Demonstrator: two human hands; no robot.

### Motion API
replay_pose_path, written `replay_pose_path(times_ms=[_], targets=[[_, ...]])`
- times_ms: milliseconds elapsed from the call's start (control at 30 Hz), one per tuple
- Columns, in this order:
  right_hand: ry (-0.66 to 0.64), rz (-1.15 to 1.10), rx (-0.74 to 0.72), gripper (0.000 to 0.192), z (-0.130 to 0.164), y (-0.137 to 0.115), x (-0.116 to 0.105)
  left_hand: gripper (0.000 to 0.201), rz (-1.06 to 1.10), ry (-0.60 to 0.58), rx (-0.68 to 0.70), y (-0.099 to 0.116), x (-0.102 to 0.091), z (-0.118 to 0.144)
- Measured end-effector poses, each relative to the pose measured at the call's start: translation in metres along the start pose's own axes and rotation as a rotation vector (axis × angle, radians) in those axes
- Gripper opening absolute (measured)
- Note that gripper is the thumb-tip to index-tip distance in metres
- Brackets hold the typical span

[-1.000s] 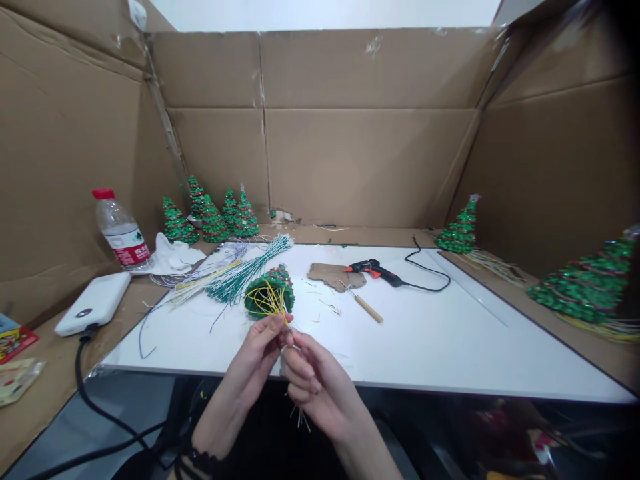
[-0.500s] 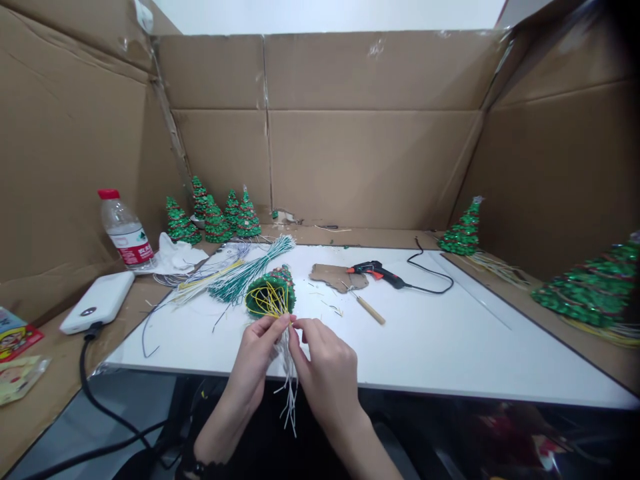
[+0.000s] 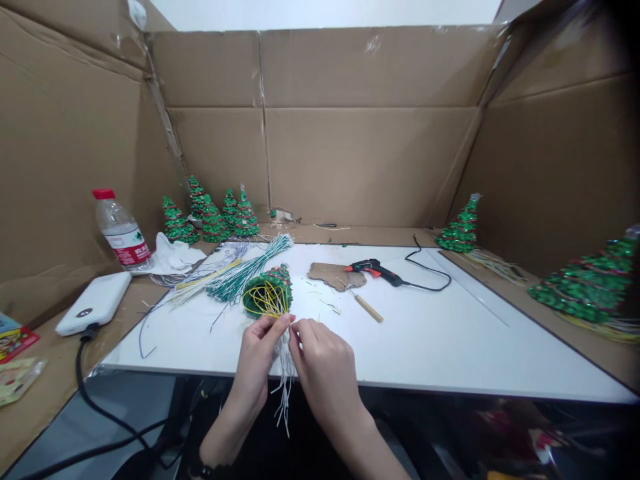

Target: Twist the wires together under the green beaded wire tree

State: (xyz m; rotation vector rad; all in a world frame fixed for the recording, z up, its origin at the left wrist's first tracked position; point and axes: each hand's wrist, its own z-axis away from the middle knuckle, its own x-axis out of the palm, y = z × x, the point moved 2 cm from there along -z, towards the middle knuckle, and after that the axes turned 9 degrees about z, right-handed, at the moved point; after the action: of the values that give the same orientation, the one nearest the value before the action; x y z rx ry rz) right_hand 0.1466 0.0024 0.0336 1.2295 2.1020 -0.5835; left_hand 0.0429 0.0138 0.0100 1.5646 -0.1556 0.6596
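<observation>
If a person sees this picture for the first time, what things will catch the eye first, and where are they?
At the near middle, the left hand and the right hand pinch a bundle of pale wires hanging from a small green beaded tree that lies on the white board. Behind it a glue gun lies on the board, and a row of finished little trees stands at the back left against the cardboard wall.

Eight beaded trees in all: five clustered at ten o'clock, one lying at the middle, two at three o'clock. One water bottle, one glue gun, one power bank, one wooden-handled tool, two hands.
</observation>
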Motion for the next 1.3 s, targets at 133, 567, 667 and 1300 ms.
replay_pose_path(times_ms=[133,567,667,1300], targets=[[-0.040,-0.023,-0.015,0.021,0.000,0.001,-0.001,0.018,0.012,0.008,-0.008,-0.001,0.001,0.001],[-0.280,-0.580,0.179,0.017,0.001,0.010,0.006,0.018,0.063,-0.069,-0.076,-0.004,-0.006,0.002],[-0.320,-0.784,0.274,0.018,0.000,0.008,0.007,0.019,0.076,-0.081,-0.097,-0.002,-0.006,0.003],[-0.455,-1.876,0.741,0.025,0.003,-0.009,0.027,0.018,0.395,-0.249,-0.297,0.000,-0.004,-0.003]])
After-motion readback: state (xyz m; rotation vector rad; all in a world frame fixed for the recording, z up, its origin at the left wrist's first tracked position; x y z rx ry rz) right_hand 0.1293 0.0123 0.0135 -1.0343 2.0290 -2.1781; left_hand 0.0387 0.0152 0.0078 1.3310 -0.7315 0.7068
